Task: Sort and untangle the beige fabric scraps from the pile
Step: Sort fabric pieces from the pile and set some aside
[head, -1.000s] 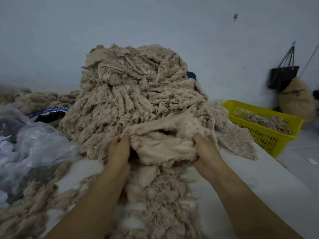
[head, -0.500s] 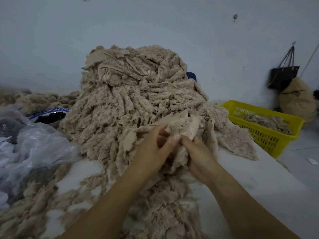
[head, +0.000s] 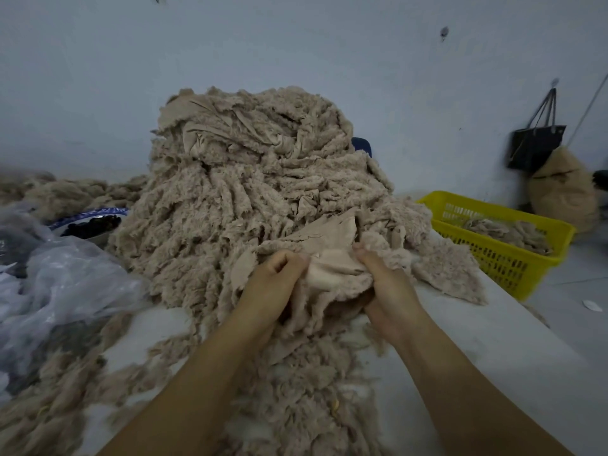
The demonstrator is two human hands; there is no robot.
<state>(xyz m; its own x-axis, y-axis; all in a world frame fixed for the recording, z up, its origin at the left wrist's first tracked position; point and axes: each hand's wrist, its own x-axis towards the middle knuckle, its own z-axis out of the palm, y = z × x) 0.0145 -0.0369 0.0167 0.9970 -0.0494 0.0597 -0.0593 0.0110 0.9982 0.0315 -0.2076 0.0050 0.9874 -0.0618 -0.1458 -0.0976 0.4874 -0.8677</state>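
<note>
Both hands grip one smooth beige fabric scrap [head: 332, 261] at the near foot of the shaggy beige scrap pile [head: 246, 192].
On my feed the fingertips are buried in cloth, and a dark blue object [head: 362, 146] behind the pile is mostly hidden. The left hand [head: 273, 278] curls its fingers round the scrap's left edge; the right hand [head: 385, 281] pinches its right edge. The pile sits on a white table [head: 493, 350]. A yellow plastic basket [head: 500, 261] holding more scraps stands to the right, near a pale wall [head: 296, 44].

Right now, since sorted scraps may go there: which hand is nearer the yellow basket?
Right. The right hand grips the beige scrap on the side toward the yellow basket, apart from it; the left hand grips the scrap's far side, farther away.
</note>
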